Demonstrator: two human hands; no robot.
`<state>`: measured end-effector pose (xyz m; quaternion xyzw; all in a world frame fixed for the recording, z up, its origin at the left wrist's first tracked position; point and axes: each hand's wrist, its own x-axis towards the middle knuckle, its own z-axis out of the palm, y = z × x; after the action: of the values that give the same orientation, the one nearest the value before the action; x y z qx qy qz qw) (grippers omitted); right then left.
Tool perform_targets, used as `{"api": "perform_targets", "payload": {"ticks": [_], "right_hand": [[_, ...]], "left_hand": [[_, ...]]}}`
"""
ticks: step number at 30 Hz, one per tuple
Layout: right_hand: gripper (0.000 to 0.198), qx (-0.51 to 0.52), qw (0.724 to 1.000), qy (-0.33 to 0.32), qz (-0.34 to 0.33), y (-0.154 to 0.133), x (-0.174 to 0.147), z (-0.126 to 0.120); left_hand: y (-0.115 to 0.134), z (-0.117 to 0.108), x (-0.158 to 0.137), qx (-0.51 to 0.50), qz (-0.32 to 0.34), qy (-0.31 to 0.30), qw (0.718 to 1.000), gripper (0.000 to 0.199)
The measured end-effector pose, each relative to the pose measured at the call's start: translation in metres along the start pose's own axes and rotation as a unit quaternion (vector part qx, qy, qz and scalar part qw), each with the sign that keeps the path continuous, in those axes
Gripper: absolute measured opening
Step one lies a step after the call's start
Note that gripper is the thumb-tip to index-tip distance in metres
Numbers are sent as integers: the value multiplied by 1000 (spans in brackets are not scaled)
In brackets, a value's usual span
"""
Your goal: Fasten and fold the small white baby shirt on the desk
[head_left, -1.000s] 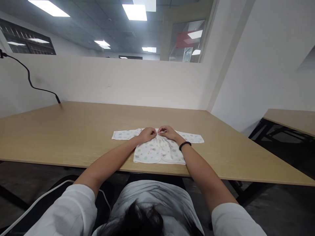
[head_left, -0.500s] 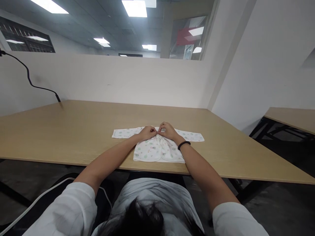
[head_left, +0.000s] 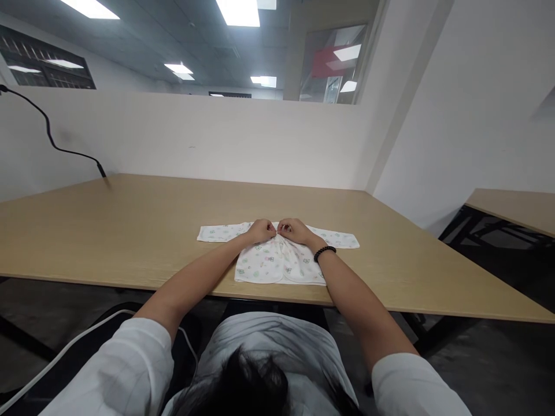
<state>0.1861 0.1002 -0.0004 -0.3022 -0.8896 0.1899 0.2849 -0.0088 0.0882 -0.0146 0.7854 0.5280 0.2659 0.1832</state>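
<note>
A small white baby shirt (head_left: 264, 264) with a pastel print lies on the table near its front edge, both sleeves spread out to the sides. My left hand (head_left: 262, 231) pinches the fabric at the upper middle of the front, below the neckline. Right beside it, my right hand (head_left: 295, 231) is closed on the same spot, fingertips almost meeting the left ones. Folds run down from the pinched place toward the hem. Whatever fastening lies between the fingertips is hidden. A dark beaded bracelet (head_left: 325, 252) circles my right wrist.
The wooden table (head_left: 151, 225) reaches back to a low white wall (head_left: 234, 144) with a window above. At the left, a black gooseneck cable (head_left: 65, 151) hangs down to the tabletop. Another table (head_left: 515, 209) stands at the right.
The fingers of my right hand have curled lower and tighter over the fabric. My left hand has turned slightly, its knuckles a little higher. The shirt stays in place.
</note>
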Motion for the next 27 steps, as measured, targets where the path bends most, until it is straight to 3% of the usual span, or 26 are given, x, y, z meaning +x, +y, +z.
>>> {"api": "perform_targets", "payload": {"ticks": [10, 21, 27], "right_hand": [[16, 14, 999, 5, 42, 5, 0, 3], [20, 18, 989, -3, 144, 10, 8, 14], [20, 12, 986, -16, 167, 6, 9, 13]], "left_hand": [[-6, -5, -6, -29, 62, 1, 998, 16], [-12, -6, -1, -25, 67, -14, 997, 20], [-12, -11, -3, -29, 92, -17, 995, 22]]}}
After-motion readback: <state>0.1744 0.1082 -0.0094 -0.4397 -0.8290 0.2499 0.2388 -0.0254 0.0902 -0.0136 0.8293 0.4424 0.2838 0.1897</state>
